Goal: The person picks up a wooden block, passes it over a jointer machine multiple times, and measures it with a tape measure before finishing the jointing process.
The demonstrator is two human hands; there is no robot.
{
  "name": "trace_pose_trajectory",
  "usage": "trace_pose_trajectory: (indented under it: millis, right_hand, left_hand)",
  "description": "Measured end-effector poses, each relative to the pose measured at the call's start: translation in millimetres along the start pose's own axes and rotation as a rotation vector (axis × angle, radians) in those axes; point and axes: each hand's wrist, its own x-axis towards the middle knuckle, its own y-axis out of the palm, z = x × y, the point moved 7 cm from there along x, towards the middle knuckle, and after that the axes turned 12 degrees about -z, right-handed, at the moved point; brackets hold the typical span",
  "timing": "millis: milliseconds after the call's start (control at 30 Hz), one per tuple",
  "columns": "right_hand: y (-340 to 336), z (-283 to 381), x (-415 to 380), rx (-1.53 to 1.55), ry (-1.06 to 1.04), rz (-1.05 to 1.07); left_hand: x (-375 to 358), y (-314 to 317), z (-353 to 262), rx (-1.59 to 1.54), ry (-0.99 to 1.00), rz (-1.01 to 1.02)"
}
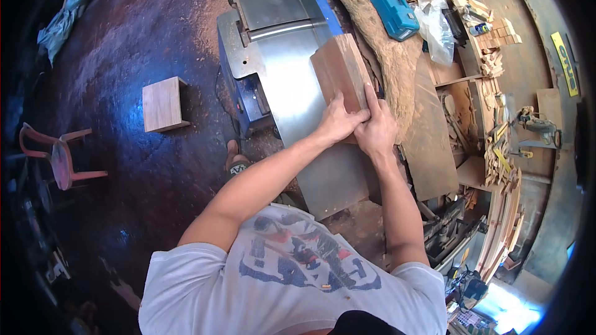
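A thick brown wooden block (340,68) rests on the shiny metal bed (288,87) of a blue machine, against the fence on its right. My left hand (340,121) grips the near left part of the block, thumb on its face. Beside it, my right hand (377,125) holds the block's near right edge, one finger stretched along the side. The two hands touch each other. Beyond the block, a dark slot with a bright strip crosses the machine between its two metal tables.
Right of the machine lie a rough log (372,31), a teal case (393,10), plastic wrap (437,25) and shelves of wood scraps. On the floor at left stand a small wooden stool (162,105) and a red plastic chair (62,160).
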Motion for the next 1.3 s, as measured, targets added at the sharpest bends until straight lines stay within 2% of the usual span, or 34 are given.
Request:
trace_pose_trajectory:
  millis: [133,267,367,467,933,1133,1300]
  right_hand:
    - [8,18,26,-0.026,0.027,0.057]
    - [26,32,57,-0.02,-0.001,0.049]
    - [37,39,75,-0.049,-0.046,0.015]
    - [45,45,89,-0.062,-0.039,0.038]
    - [51,54,108,-0.075,0.016,0.111]
    - [55,59,118,-0.084,0.027,0.122]
    - [62,64,128,-0.08,0.047,0.127]
  left_hand:
    - [15,-20,-34,-0.006,0.052,-0.013]
    - [52,-35,-33,-0.036,0.076,-0.077]
    - [75,-46,-39,0.048,0.083,-0.091]
    - [91,-50,-41,-0.009,0.093,-0.065]
    - [107,-58,-51,-0.056,0.046,-0.029]
    - [124,-63,-50,-0.052,0.094,-0.051]
    - [132,-69,-59,-0.028,0.039,-0.028]
